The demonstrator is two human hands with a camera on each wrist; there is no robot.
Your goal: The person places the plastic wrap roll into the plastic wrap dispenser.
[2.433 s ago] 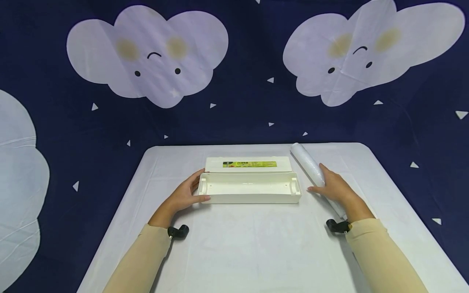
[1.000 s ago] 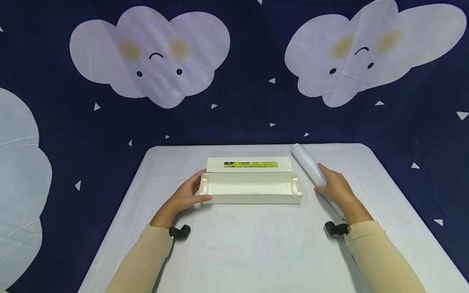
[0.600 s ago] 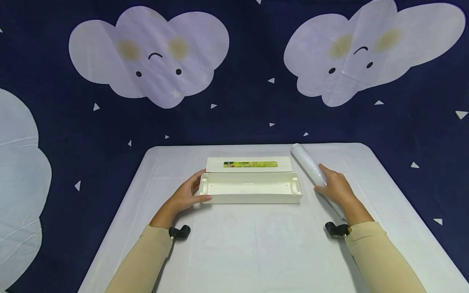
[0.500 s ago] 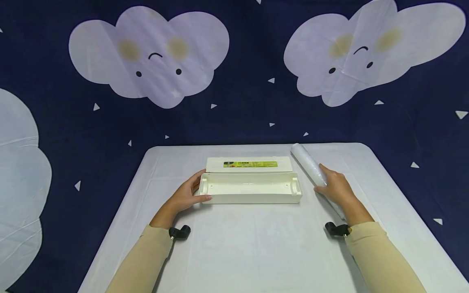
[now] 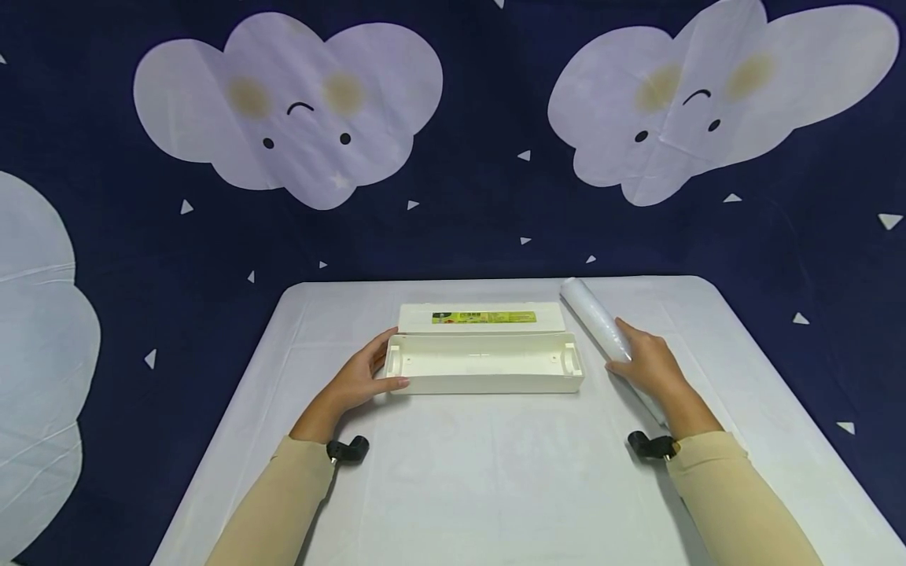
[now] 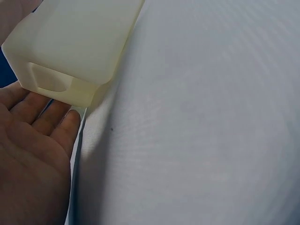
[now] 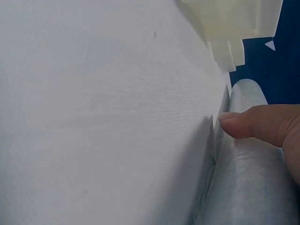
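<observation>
Slanted roll [image 5: 593, 314] beside open box [image 5: 488, 384]

Soft light is spreading evenly across the worktop [image 5: 495, 487] in the head view, the left sleeve [image 5: 272, 503] and right sleeve [image 5: 736, 495] throwing faint shadows inward! The roll [image 5: 591, 310] is catching pale glints. Both wrist views are looking dimmer, bluish and soft, and a broad shadow is running beside the roll.
</observation>
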